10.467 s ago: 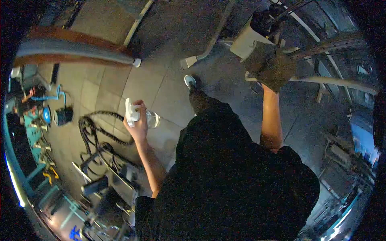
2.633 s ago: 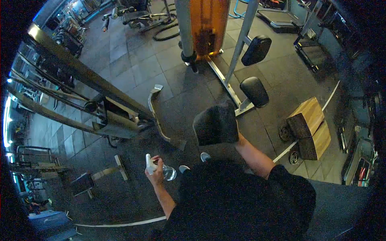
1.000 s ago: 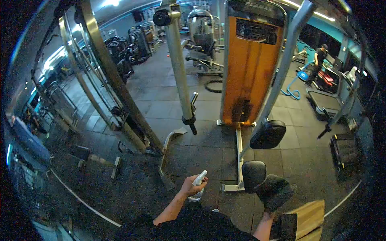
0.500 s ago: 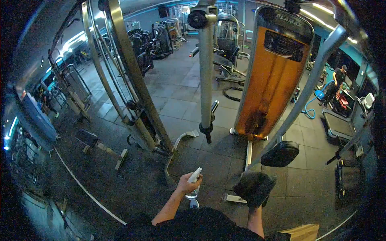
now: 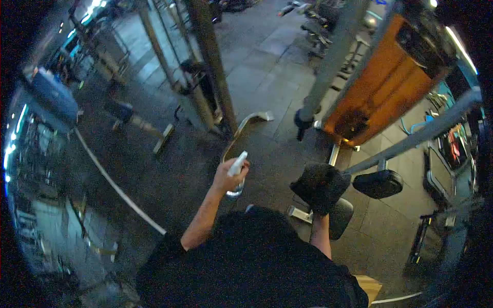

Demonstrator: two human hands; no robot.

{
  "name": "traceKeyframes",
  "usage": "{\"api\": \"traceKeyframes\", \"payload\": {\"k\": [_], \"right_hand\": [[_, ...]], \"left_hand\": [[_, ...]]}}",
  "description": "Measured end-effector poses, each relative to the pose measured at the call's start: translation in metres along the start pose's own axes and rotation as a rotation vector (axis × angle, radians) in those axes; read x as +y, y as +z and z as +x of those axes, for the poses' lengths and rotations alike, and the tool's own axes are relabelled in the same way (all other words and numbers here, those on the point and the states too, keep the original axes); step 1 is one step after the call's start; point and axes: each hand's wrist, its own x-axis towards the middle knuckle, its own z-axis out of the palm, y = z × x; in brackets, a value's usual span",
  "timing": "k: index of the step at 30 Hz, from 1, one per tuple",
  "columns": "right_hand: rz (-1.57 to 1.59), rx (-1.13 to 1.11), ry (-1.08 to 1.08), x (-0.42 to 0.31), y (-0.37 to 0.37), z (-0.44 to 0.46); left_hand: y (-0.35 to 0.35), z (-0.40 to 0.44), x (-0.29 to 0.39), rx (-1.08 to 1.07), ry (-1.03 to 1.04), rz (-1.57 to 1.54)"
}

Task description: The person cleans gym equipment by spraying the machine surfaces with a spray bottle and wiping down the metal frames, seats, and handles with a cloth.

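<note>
My left hand (image 5: 225,177) is wrapped round a spray bottle (image 5: 237,164) with a white trigger head and a clear lower body. The bottle is held upright in front of my body, over the dark floor. A dark cloth (image 5: 321,187) covers my right hand, and only the wrist and forearm (image 5: 321,233) show below it. The fingers under the cloth are hidden. Close beside the cloth are a black pad (image 5: 379,184) on a grey bar and a dark seat (image 5: 341,218) of an exercise machine.
An orange-panelled weight machine (image 5: 382,84) stands ahead to the right. A grey bar (image 5: 336,56) slopes down in front of it. At the left are a cable frame (image 5: 213,66) with a curved metal foot (image 5: 249,123) and a bench (image 5: 136,123). A treadmill (image 5: 439,172) is far right.
The view has tilted down, with the machines moving up and right in it. The bottle and cloth appear higher in the picture, still in my hands.
</note>
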Motion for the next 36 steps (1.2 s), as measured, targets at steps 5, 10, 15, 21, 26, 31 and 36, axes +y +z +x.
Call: {"api": "traceKeyframes", "payload": {"k": [5,10,15,21,26,31,36], "right_hand": [[0.003,-0.053,0.253,0.054,0.024,0.013],[-0.021,-0.138,0.566,0.097,0.035,0.039],[-0.132,-0.221,0.923,0.130,0.040,0.088],[-0.418,-0.557,0.966,0.149,0.056,0.096],[-0.320,-0.684,1.107,0.170,0.107,0.072],[-0.150,-0.657,1.238,0.211,0.130,0.048],[-0.081,-0.639,1.257,0.256,0.161,0.014]], "left_hand": [[-0.042,0.002,0.024,0.065,-0.165,0.046],[-0.039,-0.025,0.016,0.192,-0.267,0.052],[-0.032,-0.032,0.043,0.392,-0.343,-0.166],[-0.031,-0.024,0.077,0.375,-0.250,-0.369],[-0.059,-0.004,0.095,0.268,-0.211,-0.354],[-0.096,-0.001,0.088,0.240,-0.200,-0.469],[-0.152,-0.005,0.059,0.305,-0.179,-0.403]]}}
